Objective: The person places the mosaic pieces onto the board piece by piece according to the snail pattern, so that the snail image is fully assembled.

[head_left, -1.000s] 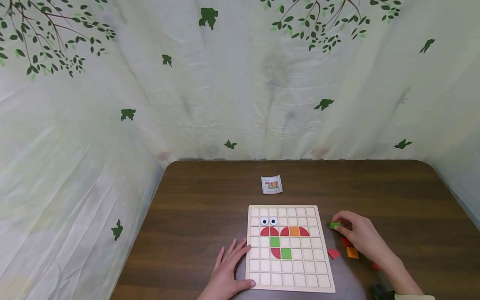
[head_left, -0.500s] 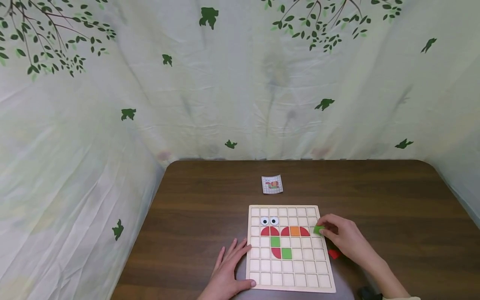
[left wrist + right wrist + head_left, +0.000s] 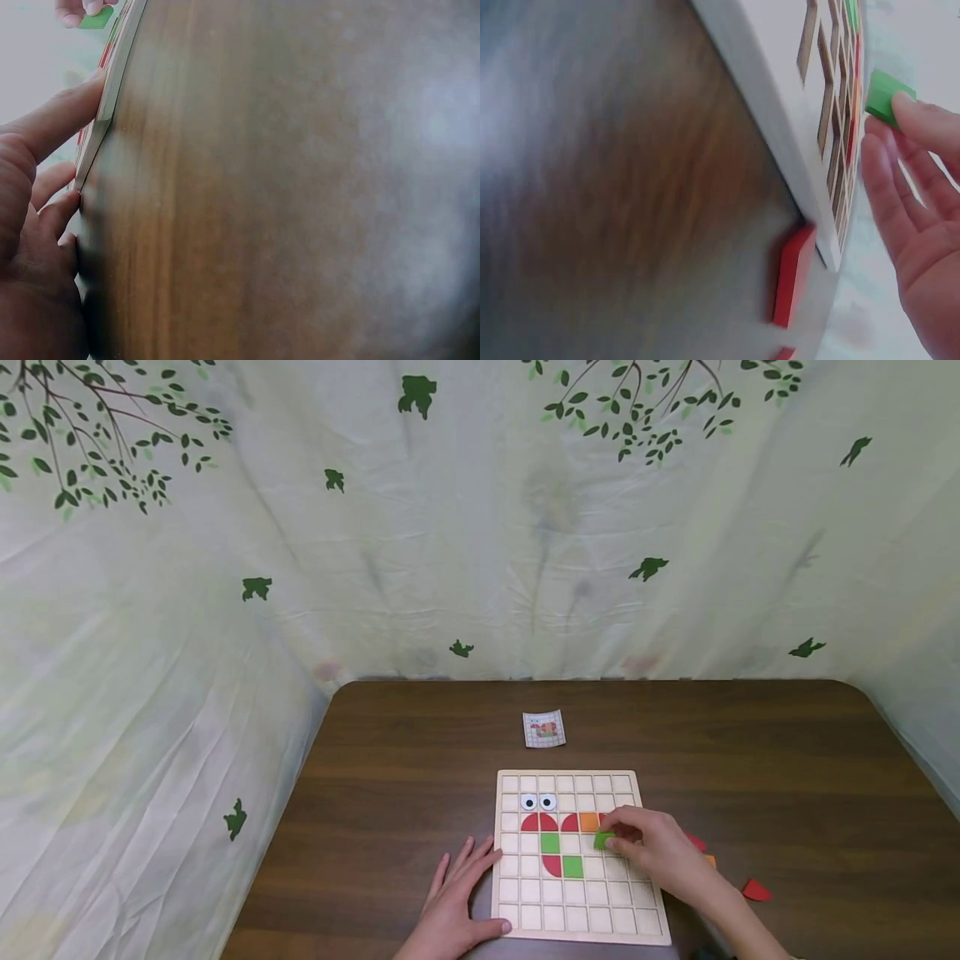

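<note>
A white pegboard-like grid board lies on the table with shallow square cells. Between thumb and fingertips, my right hand pinches a green square tile, just over the board below the orange tile. The right wrist view shows that tile tilted and above the cells. With fingers extended, my left hand touches the board's left edge, its thumb at the lower-left corner. Set in cells are two eye tiles, several red quarter-round tiles and two green squares. My right hand partly covers one red tile.
Right of the board, partly behind my right arm, lie loose red tiles and an orange tile. A small picture card rests beyond the board on the brown table. A leaf-printed curtain hangs behind.
My right hand has carried the green tile leftward from the table's right side to over the board. The left hand has stayed at the board's edge.
</note>
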Demonstrator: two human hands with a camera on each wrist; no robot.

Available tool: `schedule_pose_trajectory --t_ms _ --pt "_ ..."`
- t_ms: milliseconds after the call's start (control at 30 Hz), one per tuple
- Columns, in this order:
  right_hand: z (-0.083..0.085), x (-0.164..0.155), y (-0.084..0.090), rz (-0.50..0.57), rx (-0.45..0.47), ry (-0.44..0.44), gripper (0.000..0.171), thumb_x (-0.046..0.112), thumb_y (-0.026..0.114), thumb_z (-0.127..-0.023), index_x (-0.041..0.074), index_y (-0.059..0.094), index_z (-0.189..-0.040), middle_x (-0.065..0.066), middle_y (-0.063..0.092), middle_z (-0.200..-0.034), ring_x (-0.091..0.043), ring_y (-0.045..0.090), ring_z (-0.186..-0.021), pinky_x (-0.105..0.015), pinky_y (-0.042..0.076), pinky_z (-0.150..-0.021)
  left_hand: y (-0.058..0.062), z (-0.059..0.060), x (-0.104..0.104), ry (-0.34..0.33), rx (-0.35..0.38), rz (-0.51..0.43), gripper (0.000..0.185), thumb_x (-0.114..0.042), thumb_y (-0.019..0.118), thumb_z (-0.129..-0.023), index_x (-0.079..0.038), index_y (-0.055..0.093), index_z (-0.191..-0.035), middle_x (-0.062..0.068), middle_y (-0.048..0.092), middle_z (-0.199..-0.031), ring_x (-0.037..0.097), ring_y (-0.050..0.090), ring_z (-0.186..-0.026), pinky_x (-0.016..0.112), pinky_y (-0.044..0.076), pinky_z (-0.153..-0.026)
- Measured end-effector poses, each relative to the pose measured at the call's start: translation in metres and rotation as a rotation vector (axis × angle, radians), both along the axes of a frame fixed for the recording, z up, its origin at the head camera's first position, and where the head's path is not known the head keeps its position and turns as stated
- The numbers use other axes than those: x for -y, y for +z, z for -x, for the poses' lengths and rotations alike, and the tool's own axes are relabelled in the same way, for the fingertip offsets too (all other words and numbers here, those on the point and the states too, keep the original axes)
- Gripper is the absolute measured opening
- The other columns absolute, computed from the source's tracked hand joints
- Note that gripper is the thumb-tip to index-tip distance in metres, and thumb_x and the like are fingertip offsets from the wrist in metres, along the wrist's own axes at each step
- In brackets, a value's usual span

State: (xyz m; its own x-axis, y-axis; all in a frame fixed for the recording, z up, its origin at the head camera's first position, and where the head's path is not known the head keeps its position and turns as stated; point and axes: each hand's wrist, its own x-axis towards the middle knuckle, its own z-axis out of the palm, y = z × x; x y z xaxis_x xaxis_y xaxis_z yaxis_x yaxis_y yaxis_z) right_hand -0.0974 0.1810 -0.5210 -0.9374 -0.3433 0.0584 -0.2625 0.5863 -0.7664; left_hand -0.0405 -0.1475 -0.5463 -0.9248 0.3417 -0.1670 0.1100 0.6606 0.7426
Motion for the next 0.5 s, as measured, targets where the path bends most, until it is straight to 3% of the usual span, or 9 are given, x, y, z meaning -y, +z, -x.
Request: schedule_pose_trajectory --t_ms 267,500 --pt "-0.01 0.013 -0.002 -0.072 0.062 0.033 0.022 0.011 0.078 -0.083 0.03 0.07 -0.089 0.017 0.058 -0.078 -0.004 0.052 -0.072 -0.023 0.047 -0.065 -0.001 0.001 0.0 -0.004 0.014 0.002 0.085 -0.047 0.081 -0.073 -0.021 0.047 -0.146 -0.001 0.032 -0.158 0.032 0.015 -0.148 0.059 -0.001 -0.112" --pt "-0.015 0.02 -0.002 -0.112 0.02 0.003 0.023 0.008 0.081 -0.079 0.027 0.07 -0.085 0.018 0.055 -0.077 -0.002 0.05 -0.069 -0.022 0.045 -0.062 -0.003 0.001 0.001 -0.003 0.003 -0.003 0.086 -0.048 0.081 -0.073 -0.023 0.046 -0.147 -0.001 0.032 -0.158 0.031 0.015 -0.148 0.058 -0.001 -0.112"
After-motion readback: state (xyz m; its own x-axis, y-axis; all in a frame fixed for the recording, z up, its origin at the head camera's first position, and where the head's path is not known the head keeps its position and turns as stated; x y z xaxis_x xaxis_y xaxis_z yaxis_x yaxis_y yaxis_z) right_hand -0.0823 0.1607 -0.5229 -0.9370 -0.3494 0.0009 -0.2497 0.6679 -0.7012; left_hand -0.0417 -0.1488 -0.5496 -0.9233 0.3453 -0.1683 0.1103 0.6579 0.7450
